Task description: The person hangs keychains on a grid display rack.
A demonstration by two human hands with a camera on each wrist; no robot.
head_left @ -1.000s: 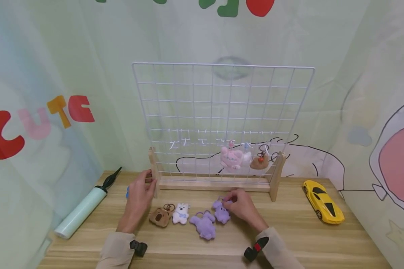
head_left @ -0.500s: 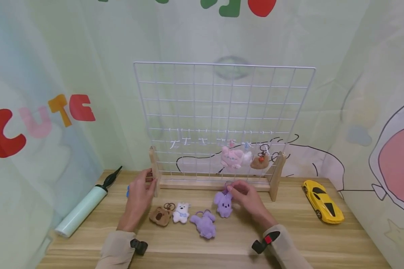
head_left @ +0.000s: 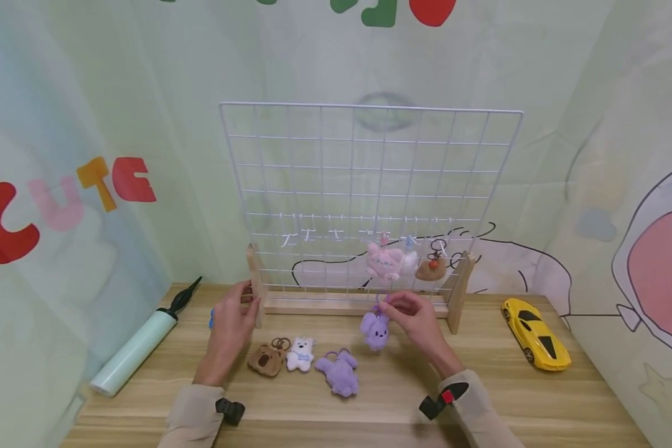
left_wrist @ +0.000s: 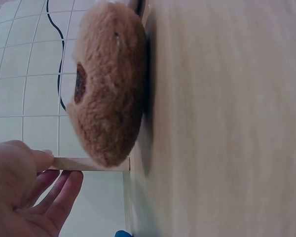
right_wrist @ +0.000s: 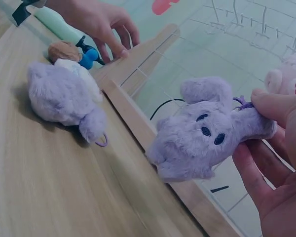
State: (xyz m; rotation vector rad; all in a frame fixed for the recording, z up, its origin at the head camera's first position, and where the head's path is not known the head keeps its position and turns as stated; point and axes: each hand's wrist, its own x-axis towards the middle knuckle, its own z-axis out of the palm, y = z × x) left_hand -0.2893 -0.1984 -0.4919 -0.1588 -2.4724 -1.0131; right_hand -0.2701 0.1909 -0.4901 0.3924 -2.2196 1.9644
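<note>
My right hand (head_left: 418, 320) pinches a purple plush keychain (head_left: 376, 330) near its ring. The plush dangles above the table, just in front of the rack's wooden base, its dark eyes and nose showing in the right wrist view. With thumb on one side and fingers on the other, my left hand (head_left: 233, 323) grips the left wooden upright (left_wrist: 89, 164) of the white wire grid rack (head_left: 336, 168). Between my hands lie a second purple plush keychain (head_left: 341, 374), a white bear keychain (head_left: 300, 354) and a brown bear keychain (head_left: 266, 361).
Pink plush (head_left: 384, 262), white and brown (head_left: 431, 269) keychains hang on the grid's right side. Several white hooks (head_left: 336, 234) stick out along one row. A mint hand pump (head_left: 137, 352) lies at left, a yellow toy car (head_left: 536, 336) at right. Something blue (right_wrist: 89, 59) shows behind my left hand.
My right hand has raised the purple plush keychain off the table and carried it slightly right, toward the rack. The left hand keeps its hold on the upright.
</note>
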